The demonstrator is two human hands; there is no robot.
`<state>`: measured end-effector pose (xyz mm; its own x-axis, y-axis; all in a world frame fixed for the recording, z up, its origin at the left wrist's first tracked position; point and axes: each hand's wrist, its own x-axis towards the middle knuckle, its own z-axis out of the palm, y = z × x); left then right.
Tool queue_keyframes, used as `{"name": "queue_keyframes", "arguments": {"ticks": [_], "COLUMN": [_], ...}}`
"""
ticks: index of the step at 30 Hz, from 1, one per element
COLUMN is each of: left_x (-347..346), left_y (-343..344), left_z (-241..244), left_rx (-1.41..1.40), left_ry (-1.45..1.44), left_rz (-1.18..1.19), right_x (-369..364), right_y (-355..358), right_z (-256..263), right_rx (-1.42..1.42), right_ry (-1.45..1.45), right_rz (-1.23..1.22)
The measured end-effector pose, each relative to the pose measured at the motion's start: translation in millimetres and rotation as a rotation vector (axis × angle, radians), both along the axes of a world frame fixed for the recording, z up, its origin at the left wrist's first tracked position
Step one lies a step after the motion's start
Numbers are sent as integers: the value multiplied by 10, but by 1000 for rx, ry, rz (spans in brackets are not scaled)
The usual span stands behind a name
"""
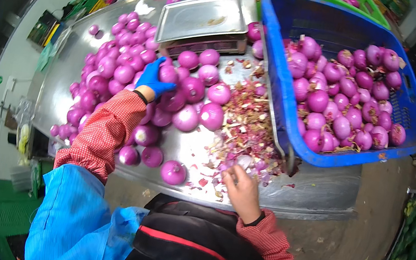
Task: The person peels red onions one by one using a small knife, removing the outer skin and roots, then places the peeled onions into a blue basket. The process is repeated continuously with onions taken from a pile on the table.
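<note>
My left hand (156, 80), in a blue glove, reaches over a heap of peeled red onions (126, 58) on a stainless steel table (64, 58). Its thumb and fingers are spread wide beside a red onion (169, 73) at the heap's right side. My bare right hand (241, 192) is low over the table's near edge, fingers curled at the front of a pile of onion skins and trimmings (247, 131). Whether something small is pinched in those fingers cannot be made out. A single onion (173, 172) lies near the front edge, left of my right hand.
A blue plastic crate (275, 79) with many red onions (347, 86) stands at the right, beyond a raised metal rim. Behind the heap is a scale with a steel tray (204, 17). A green crate (372, 11) of onions stands at the back right.
</note>
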<state>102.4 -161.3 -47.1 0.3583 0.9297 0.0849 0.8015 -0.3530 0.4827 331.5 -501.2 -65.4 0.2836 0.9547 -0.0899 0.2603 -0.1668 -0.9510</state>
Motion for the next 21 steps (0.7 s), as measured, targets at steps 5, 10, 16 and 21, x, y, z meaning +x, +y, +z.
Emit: {"name": "queue_keyframes", "arguments": {"ticks": [5,10,16,21], "left_x": [-115,444,3110,4844], "left_y": [482,589,-521,-1266], "left_z": [-438,-173,1288,1084], "left_rx": [-95,128,318,-271], "left_ry": [108,-153,-504,-350], "left_rz": [14,-152,-896,-1281], "right_x": [184,369,646,933], "right_y": [-107,-314,-462,-560], "right_z": [30,-69,-66,-42], "right_rx": [-26,-29,192,291], "right_ry": [-69,-94,-221,-329], "right_rz": [41,-24,-54,-20]}}
